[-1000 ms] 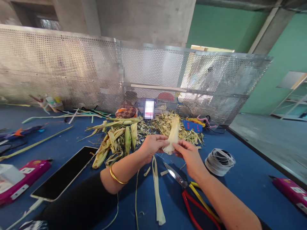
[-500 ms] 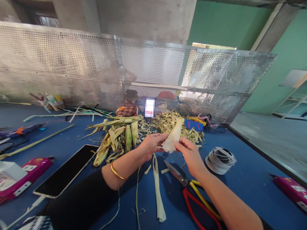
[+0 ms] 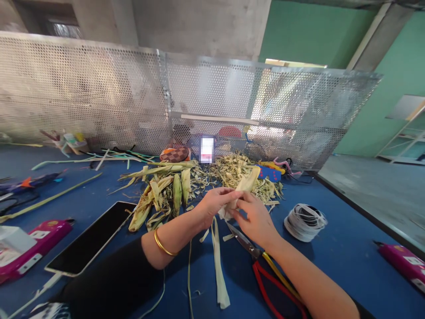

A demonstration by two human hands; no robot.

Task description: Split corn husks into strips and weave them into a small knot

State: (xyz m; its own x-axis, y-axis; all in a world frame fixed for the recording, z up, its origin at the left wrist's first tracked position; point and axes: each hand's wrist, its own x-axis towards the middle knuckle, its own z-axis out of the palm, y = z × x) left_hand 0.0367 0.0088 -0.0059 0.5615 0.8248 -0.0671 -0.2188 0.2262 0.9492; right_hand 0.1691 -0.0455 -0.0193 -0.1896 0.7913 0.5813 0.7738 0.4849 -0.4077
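Observation:
A pale corn husk (image 3: 247, 181) is held between both hands above the blue table, its yellowish end pointing up and right. My left hand (image 3: 214, 204) pinches it from the left, thumb and fingers closed. From the right, my right hand (image 3: 254, 217) grips its lower part with bent fingers. The two hands meet at the husk and partly hide it. Scissors (image 3: 252, 250) with red and yellow handles lie under my right forearm. A long husk strip (image 3: 217, 266) hangs or lies below the hands; I cannot tell whether it joins the held piece.
Corn husks (image 3: 159, 195) and a heap of husk scraps (image 3: 235, 168) lie ahead. White cord (image 3: 305, 222) is coiled at right. A phone (image 3: 93, 237) and a magenta power strip (image 3: 36, 246) lie at left. A perforated metal screen (image 3: 212, 97) borders the far edge.
My right hand has moved up and left over the husk, closer to my left hand. The husk now leans further right, and its frilled lower end is mostly covered.

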